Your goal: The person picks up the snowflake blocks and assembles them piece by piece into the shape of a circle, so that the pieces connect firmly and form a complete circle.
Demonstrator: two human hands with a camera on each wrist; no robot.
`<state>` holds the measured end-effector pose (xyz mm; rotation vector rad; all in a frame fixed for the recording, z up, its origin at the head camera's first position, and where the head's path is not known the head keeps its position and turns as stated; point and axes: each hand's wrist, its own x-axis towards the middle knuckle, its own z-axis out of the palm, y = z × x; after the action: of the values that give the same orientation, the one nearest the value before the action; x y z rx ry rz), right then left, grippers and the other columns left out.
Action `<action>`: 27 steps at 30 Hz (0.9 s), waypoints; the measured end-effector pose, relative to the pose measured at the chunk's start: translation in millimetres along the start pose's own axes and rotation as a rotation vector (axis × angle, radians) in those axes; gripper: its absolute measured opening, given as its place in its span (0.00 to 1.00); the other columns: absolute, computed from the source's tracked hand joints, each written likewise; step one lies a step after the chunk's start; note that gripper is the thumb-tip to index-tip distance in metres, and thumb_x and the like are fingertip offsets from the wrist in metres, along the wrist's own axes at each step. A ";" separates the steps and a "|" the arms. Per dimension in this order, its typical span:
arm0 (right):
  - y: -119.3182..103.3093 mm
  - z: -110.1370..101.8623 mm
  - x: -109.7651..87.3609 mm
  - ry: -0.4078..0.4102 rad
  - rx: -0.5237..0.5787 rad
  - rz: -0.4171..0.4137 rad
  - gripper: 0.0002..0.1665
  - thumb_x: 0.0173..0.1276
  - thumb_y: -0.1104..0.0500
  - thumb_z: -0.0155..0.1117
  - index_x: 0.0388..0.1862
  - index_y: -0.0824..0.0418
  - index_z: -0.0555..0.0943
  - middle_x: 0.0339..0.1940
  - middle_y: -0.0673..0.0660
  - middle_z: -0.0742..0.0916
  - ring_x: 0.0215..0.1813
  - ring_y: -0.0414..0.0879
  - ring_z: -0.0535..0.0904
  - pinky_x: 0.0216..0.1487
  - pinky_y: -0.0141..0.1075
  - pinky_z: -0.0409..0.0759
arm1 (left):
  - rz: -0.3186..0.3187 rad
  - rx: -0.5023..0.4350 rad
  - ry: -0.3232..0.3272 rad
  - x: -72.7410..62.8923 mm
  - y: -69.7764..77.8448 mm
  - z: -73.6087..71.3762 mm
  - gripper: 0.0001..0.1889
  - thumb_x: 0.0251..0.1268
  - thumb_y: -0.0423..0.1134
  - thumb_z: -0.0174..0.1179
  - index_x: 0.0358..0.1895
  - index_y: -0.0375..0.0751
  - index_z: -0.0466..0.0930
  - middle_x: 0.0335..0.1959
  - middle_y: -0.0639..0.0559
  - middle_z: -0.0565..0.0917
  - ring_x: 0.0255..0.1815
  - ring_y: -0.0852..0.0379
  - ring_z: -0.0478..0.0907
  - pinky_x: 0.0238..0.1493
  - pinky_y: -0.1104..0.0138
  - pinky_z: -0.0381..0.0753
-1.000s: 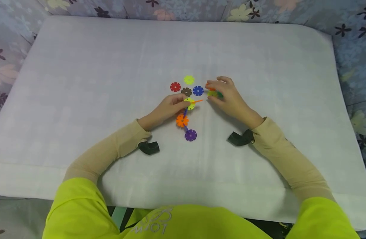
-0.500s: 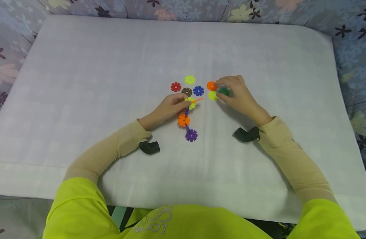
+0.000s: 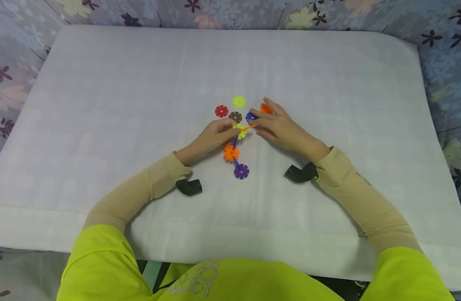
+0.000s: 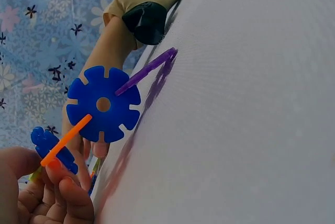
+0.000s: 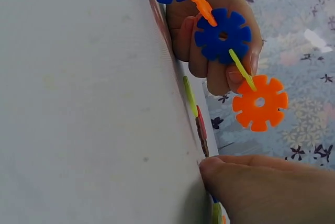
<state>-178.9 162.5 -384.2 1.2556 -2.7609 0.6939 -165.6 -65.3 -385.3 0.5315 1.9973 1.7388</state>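
Observation:
My left hand pinches the upper part of a chain of slotted plastic snowflake discs. Its yellow-green disc is by the thumb, an orange disc stands out beyond it, and blue discs link down through another orange disc to the purple disc. My right hand reaches over a loose blue disc, with its fingertips right at it and the thumb lower. In the right wrist view the right thumb is low by the cloth. The right hand hides some discs.
Loose discs lie flat beyond the hands: red, brown, yellow-green and orange. A white cloth covers the table, with floral fabric around it. Dark curved pieces hang at both cuffs.
My right hand moved right to the green disc, then came back left over the blue disc; the green disc is now out of sight. The left hand has kept its hold on the chain.

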 end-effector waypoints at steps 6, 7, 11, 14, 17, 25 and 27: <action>6.1 -10.7 -3.3 0.096 -0.022 0.137 0.21 0.60 0.63 0.62 0.53 0.65 0.74 0.60 0.64 0.70 0.63 0.63 0.54 0.63 0.47 0.46 | 0.001 -0.001 0.000 -0.5 -1.0 0.1 0.06 0.64 0.33 0.52 0.31 0.33 0.71 0.19 0.45 0.70 0.21 0.55 0.64 0.26 0.71 0.65; 7.8 -12.2 -3.1 0.100 -0.031 0.124 0.23 0.60 0.63 0.62 0.54 0.66 0.73 0.60 0.65 0.70 0.63 0.62 0.56 0.63 0.47 0.46 | 0.003 0.000 -0.002 -0.5 -0.9 0.0 0.06 0.64 0.33 0.52 0.31 0.33 0.71 0.19 0.45 0.70 0.21 0.55 0.64 0.26 0.71 0.65; 7.9 -7.7 -1.8 0.008 -0.038 0.006 0.24 0.64 0.62 0.57 0.59 0.67 0.69 0.62 0.63 0.69 0.66 0.61 0.51 0.64 0.48 0.41 | 0.014 -0.003 -0.008 0.4 -1.8 0.2 0.06 0.65 0.32 0.51 0.30 0.33 0.71 0.19 0.46 0.70 0.20 0.56 0.64 0.26 0.71 0.65; 2.2 -0.5 0.1 -0.035 -0.003 -0.014 0.21 0.65 0.61 0.57 0.55 0.67 0.73 0.61 0.61 0.69 0.68 0.60 0.44 0.64 0.49 0.41 | 0.017 -0.008 -0.013 0.5 -2.8 0.1 0.07 0.65 0.32 0.51 0.30 0.32 0.70 0.19 0.46 0.69 0.20 0.56 0.64 0.27 0.70 0.65; -1.3 3.1 0.8 -0.007 0.085 0.032 0.13 0.62 0.62 0.60 0.45 0.65 0.80 0.58 0.61 0.73 0.68 0.57 0.48 0.63 0.47 0.49 | 0.011 -0.016 -0.010 -0.2 -3.1 0.3 0.07 0.65 0.32 0.51 0.30 0.32 0.70 0.19 0.46 0.69 0.20 0.56 0.64 0.27 0.70 0.65; -1.2 9.4 4.3 0.146 0.166 -0.010 0.16 0.53 0.69 0.66 0.43 0.66 0.79 0.43 0.59 0.82 0.53 0.57 0.64 0.56 0.47 0.57 | 0.030 -0.014 -0.015 -0.9 -4.2 0.1 0.07 0.65 0.33 0.51 0.29 0.33 0.70 0.19 0.46 0.69 0.21 0.54 0.64 0.27 0.70 0.65; -2.9 11.1 5.9 0.106 0.127 -0.012 0.21 0.56 0.66 0.65 0.50 0.66 0.77 0.51 0.60 0.78 0.57 0.58 0.60 0.57 0.48 0.57 | 0.045 -0.009 -0.018 -1.0 -4.1 -0.6 0.08 0.65 0.33 0.50 0.28 0.33 0.69 0.19 0.45 0.68 0.20 0.54 0.64 0.27 0.69 0.64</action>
<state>-179.1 152.2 -391.9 1.2177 -2.6595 0.9203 -165.2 -67.0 -389.2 0.5910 1.9783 1.7630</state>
